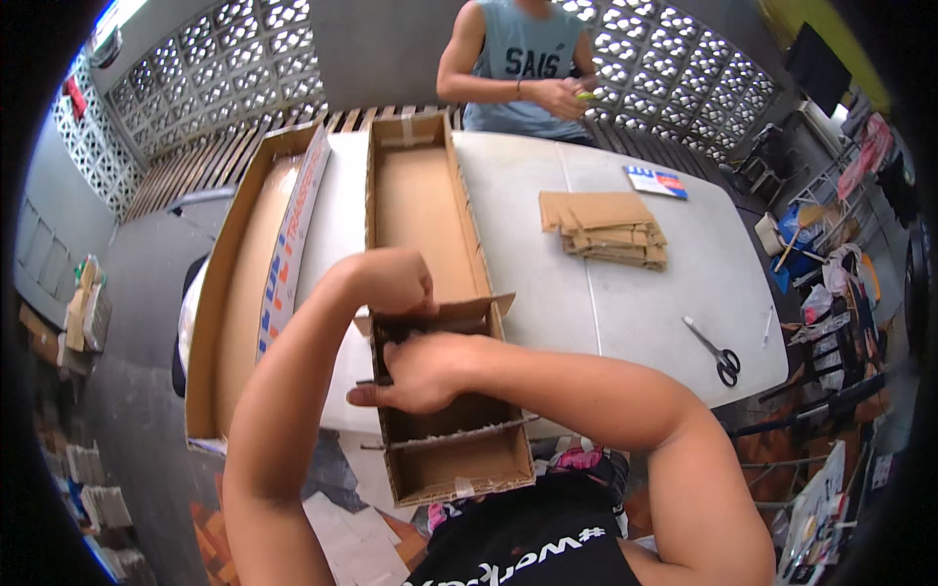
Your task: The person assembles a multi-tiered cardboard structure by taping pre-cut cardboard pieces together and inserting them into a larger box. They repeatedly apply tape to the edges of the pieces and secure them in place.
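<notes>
The work looks partway done: the box (420, 205) lies lengthwise on the tabletop (635, 317), its near end jutting past the edge toward the person, and only its near stretch carries dividers. The near divider (459, 433) spans the box with both ends sticking out over the walls, so it seems placed, though perhaps not pressed fully down. The far divider (472, 314) also crosses, its right end standing out past the wall, and appears to be the one in hand. Another edge pokes out by the right thumb, too covered to judge. The left hand (396, 280) is curled in at the far divider; whether its fingers pinch it, I cannot tell. The right hand (430, 371) reaches into the box, thumb spread out over the left wall, other fingers mostly hidden. Beyond, the box's far length shows no dividers, the left box (244, 293) shows none either, and a pile of cardboard pieces (616, 230) waits on the tabletop, so much probably remains
</notes>
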